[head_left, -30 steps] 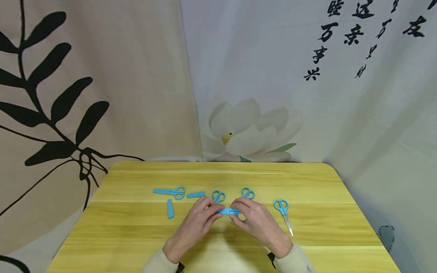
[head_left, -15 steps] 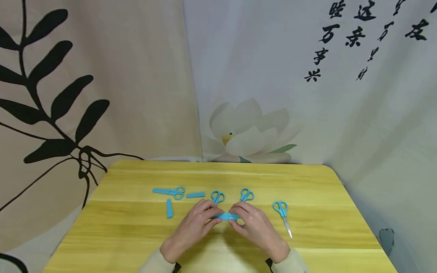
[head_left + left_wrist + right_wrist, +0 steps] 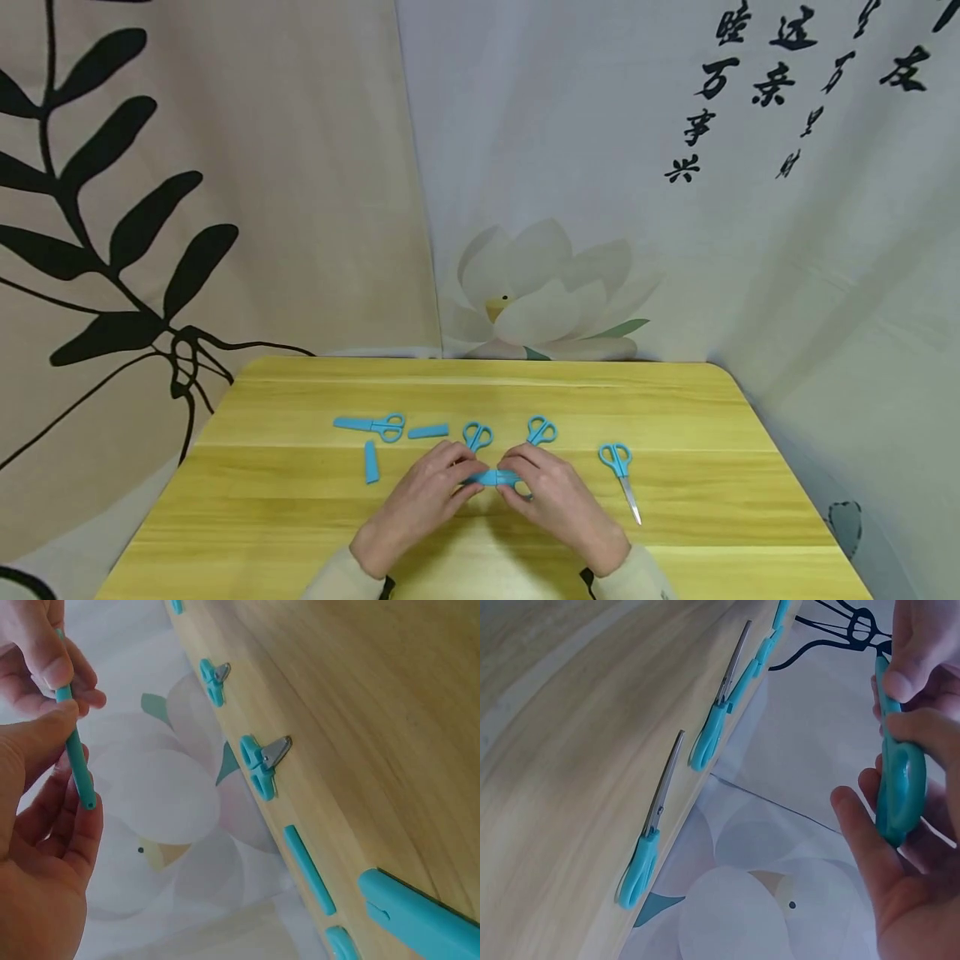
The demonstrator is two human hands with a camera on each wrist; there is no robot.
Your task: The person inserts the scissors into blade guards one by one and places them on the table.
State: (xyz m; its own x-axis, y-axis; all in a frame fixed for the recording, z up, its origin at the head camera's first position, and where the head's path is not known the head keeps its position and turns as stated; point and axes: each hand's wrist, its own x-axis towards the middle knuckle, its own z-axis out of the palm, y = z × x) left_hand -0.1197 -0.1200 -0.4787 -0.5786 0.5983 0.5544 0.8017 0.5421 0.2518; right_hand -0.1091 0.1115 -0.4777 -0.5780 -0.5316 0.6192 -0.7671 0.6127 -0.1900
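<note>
Left of the left hand (image 3: 427,487) there's a covered pair of scissors (image 3: 377,426) plus two loose blue covers (image 3: 371,462) (image 3: 428,432). That hand pinches the cover end of the held scissors (image 3: 491,477); the right hand (image 3: 555,496) grips the handle end, probably for steadiness. Two pairs (image 3: 477,435) (image 3: 542,429) sit beyond the hands, one bare pair (image 3: 617,461) off to the right. Right-wrist cam catches the held handle loop (image 3: 910,784) and both far pairs' bare blades; head cam mostly loses those behind fingers.
</note>
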